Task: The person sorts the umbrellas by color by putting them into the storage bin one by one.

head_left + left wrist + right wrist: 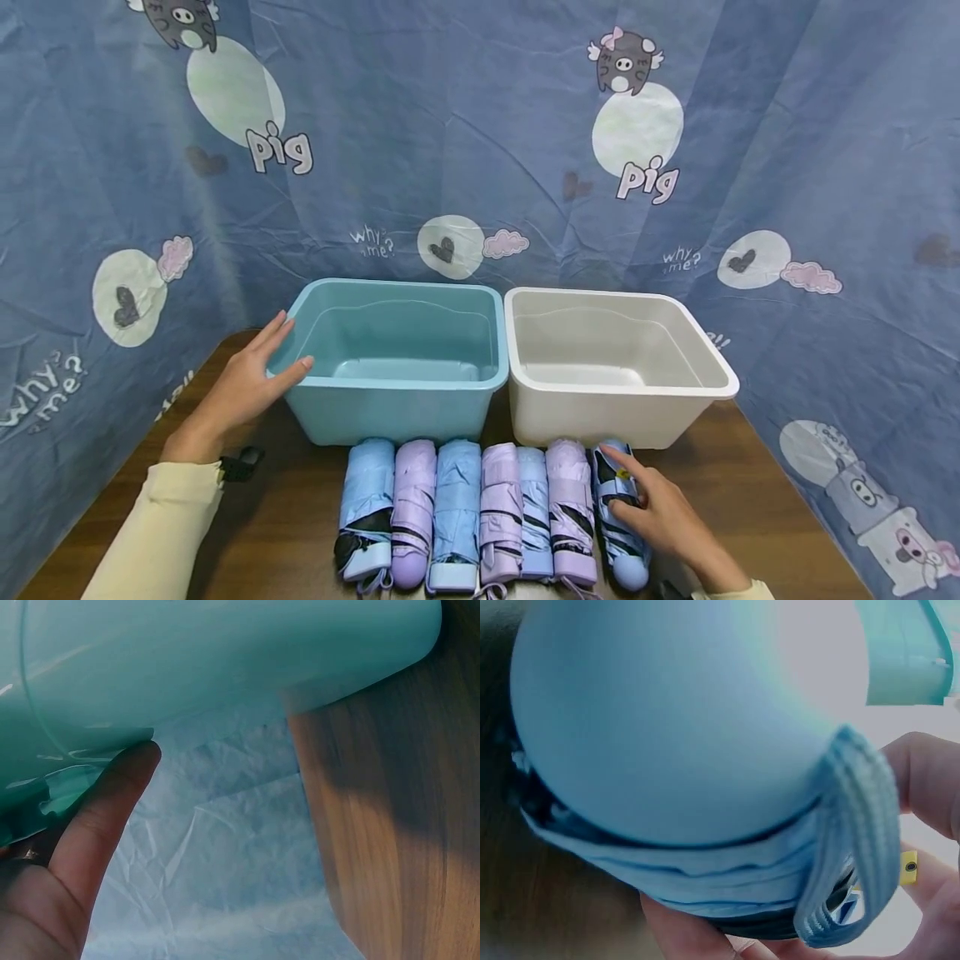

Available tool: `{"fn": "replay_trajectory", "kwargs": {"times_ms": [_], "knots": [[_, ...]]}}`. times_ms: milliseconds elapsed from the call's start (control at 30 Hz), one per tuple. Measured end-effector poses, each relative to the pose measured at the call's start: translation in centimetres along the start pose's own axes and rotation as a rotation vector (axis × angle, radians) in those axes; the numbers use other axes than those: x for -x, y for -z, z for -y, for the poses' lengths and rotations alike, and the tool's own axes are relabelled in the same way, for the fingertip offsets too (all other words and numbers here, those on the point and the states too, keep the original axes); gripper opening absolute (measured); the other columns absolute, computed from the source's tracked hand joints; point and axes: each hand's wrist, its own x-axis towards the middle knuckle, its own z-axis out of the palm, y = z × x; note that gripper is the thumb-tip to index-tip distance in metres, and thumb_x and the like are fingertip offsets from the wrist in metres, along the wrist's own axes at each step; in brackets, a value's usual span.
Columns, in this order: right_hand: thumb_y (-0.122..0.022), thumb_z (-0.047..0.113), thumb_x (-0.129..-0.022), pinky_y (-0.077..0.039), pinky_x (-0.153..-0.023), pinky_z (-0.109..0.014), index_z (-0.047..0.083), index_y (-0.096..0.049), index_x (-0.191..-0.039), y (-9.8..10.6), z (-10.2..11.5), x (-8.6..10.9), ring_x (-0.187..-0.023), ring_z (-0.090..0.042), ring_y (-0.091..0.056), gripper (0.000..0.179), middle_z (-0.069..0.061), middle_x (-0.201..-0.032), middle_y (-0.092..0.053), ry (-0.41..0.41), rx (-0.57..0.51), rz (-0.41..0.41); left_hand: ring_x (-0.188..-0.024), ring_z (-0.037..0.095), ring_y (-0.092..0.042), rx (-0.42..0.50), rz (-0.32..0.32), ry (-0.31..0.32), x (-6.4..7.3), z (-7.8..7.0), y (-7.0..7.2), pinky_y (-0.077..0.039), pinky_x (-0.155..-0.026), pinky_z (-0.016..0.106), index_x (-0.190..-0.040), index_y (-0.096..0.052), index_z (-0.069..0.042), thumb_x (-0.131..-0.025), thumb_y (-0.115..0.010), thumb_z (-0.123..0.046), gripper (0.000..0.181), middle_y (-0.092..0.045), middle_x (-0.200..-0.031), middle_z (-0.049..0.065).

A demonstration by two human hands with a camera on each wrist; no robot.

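In the head view, a person's two bare hands work over a brown wooden table (765, 508). At the lower right, the right hand (663, 510) grasps a blue folded umbrella (622, 533), thumb and fingers on either side of it; it lies at the right end of a row along the bottom centre. The right wrist view shows its rounded handle end (682, 727) large, with a fabric loop (874, 832) hanging from it. To its left lie six more umbrellas (500, 500), blue and lilac by turns, side by side. At centre left, the left hand (243, 383) is unclenched, fingers extended, touching the left edge of a teal bin (390, 415). A white bin (585, 421) stands just beside that one, right of centre. Behind hangs blue cloth (465, 125) printed with cartoon pigs.
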Motion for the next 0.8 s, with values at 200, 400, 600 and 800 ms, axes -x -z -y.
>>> {"fn": "replay_trajectory", "kwargs": {"times_ms": [200,400,600,800], "knots": [[-0.075,0.010,-0.077,-0.031,-0.054,-0.023,0.031,-0.049,-0.142,1.0,0.5,0.2,-0.064,-0.009,-0.038,0.072,0.004,-0.069,-0.037,0.034,-0.007,-0.011,-0.137,0.055,-0.019,0.001,-0.002,0.000,0.0,-0.2,0.1,-0.023,-0.095,0.076,-0.154,-0.018,-0.004,-0.095,-0.057,-0.040,0.080,-0.006,-0.161,0.013],[-0.075,0.013,-0.080,-0.032,-0.052,-0.024,0.033,-0.051,-0.140,2.3,1.2,0.8,-0.063,-0.009,-0.037,0.068,0.003,-0.071,-0.036,0.014,-0.033,-0.011,-0.136,0.056,-0.019,0.014,0.008,-0.001,0.0,-0.4,-0.3,-0.023,-0.094,0.076,-0.154,-0.018,-0.003,-0.095,-0.057,-0.040,0.079,-0.007,-0.161,0.013],[-0.076,0.017,-0.082,-0.033,-0.053,-0.025,0.033,-0.051,-0.140,3.3,1.9,1.0,-0.066,-0.011,-0.040,0.065,0.002,-0.077,-0.040,-0.016,-0.053,0.009,-0.136,0.056,-0.018,0.003,0.015,0.003,-0.1,-0.4,-0.4,-0.023,-0.094,0.076,-0.154,-0.017,-0.004,-0.095,-0.056,-0.041,0.079,-0.005,-0.161,0.013],[-0.076,0.020,-0.083,-0.043,-0.062,-0.025,0.035,-0.049,-0.141,4.2,3.2,1.2,-0.073,-0.005,-0.052,0.066,0.004,-0.100,-0.057,0.011,-0.067,-0.019,-0.136,0.056,-0.018,0.010,0.014,0.003,0.0,-0.3,0.0,-0.023,-0.094,0.076,-0.154,-0.017,-0.005,-0.095,-0.056,-0.039,0.079,-0.005,-0.161,0.013]]}}
